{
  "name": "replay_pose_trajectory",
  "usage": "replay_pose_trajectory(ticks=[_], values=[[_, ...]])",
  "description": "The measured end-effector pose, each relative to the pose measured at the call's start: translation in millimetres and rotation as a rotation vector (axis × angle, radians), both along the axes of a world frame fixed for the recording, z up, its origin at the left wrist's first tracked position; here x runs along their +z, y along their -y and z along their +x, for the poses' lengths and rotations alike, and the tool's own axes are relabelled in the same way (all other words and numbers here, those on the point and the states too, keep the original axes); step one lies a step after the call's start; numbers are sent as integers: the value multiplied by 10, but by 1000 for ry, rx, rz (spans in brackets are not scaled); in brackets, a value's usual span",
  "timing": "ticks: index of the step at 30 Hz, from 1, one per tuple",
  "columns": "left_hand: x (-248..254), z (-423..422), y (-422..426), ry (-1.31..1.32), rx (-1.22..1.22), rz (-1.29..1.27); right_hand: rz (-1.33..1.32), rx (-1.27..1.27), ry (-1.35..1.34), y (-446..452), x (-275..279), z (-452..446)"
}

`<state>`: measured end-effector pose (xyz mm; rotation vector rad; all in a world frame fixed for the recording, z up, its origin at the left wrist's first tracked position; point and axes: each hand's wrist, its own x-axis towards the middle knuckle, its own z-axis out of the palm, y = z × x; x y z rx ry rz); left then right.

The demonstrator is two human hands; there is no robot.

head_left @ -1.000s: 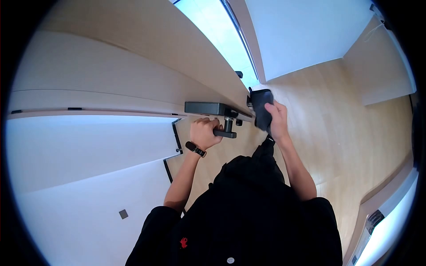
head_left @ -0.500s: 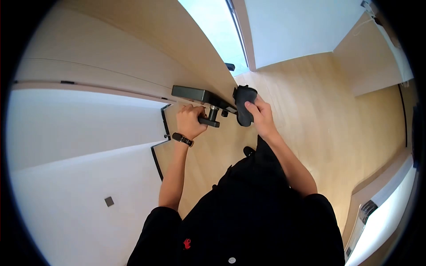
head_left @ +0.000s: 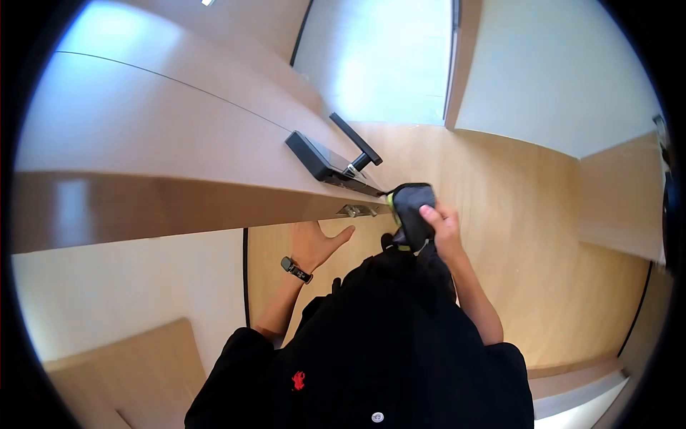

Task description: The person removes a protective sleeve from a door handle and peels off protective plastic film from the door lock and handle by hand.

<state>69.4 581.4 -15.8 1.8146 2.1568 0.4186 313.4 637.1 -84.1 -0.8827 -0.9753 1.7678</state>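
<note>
My right hand grips a dark grey and black pouch-like item with a yellow-green edge, its thumb on top. Beside the door's edge, my left hand has its thumb spread away and holds nothing that shows; its fingertips are partly hidden behind the door. A black lever handle and a dark lock plate stick out from the door's upper face. In the door's edge sits a metal latch, between my two hands.
The door spans the upper left. Beyond it lies a bright doorway with a door frame at its right. Wood flooring runs on the right, below a white wall. A wooden panel stands at the lower left.
The door has swung, showing its other face and latch edge. My left hand has let go of the handle and opened. My right hand still holds the dark item, now lower.
</note>
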Motion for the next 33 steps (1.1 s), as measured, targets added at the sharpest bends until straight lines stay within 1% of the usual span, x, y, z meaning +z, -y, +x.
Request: replay_pose_trajectory(ticks=[1, 2, 4, 5, 6, 7, 11, 14, 15, 17, 19, 22, 25, 28, 31, 33], values=[[-4, -21, -55, 43, -21, 127, 4, 5, 12, -183, -16, 34], [5, 11, -47, 41, 20, 121, -30, 20, 1, -284, 14, 49], [30, 118, -60, 167, 245, 375, -54, 84, 15, -525, 36, 70], [39, 123, -48, 159, 295, 375, -59, 134, 17, -612, 57, 53], [-236, 463, 31, 203, 341, 392, -18, 145, -1, -619, -209, 380], [-279, 576, 36, 262, 394, 388, -1, 158, -3, -689, -227, 491], [-348, 505, 33, 165, 500, 387, 0, 333, 29, -1004, -210, 482], [-334, 417, 71, 136, 468, 379, -6, 451, -2, -1224, -213, 430], [-296, 437, 76, 133, 496, 385, -22, 484, -21, -1259, -222, 426], [-215, 480, 52, 138, 490, 337, 6, 547, 8, -1333, -175, 403], [-272, 467, 55, 109, 523, 358, 29, 592, 29, -1366, -222, 360], [-294, 458, 25, 128, 538, 356, 46, 607, 32, -1402, -308, 310], [-307, 421, 9, 94, 492, 414, 22, 592, 55, -1415, -333, 225], [-256, 424, -2, 152, 514, 396, -16, 582, 50, -1361, -335, 145], [-252, 399, -35, 150, 495, 401, 19, 565, 108, -1347, -378, 25], [-227, 393, -33, 151, 477, 402, 62, 634, 178, -1308, -413, -47]])
